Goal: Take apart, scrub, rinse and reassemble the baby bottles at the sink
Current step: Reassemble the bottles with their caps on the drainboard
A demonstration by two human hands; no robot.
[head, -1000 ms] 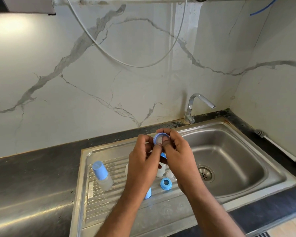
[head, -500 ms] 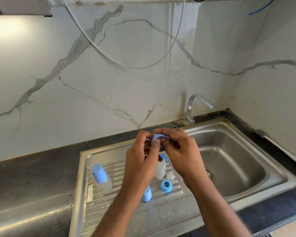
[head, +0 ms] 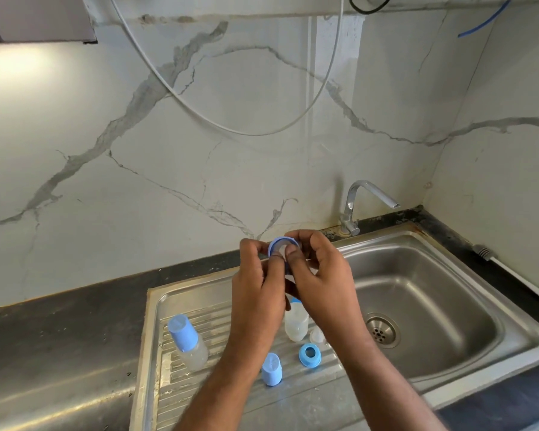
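While both hands meet at the centre of the frame above the drainboard (head: 199, 396), we note the left hand (head: 259, 284) and the right hand (head: 321, 275) pinching one blue collar ring (head: 282, 245) between them; the fingers (head: 291, 251) of each hand are curled and clamped on its rim. A pale nipple seems to sit inside the ring, though we cannot tell for certain. Below the hands, a clear bottle body (head: 296, 325) stands upright on the drainboard. At lower left of it stands a capped bottle (head: 187, 343) with its blue cap on. A loose blue cap (head: 272, 373) and a second blue collar ring (head: 309, 355) lie near the frame's lower centre, with a clear nipple (head: 317, 334) just beside that ring. We log the sink basin (head: 433, 306) at right, the tap (head: 367, 200) above it, the dark desk (head: 59, 331) at left.
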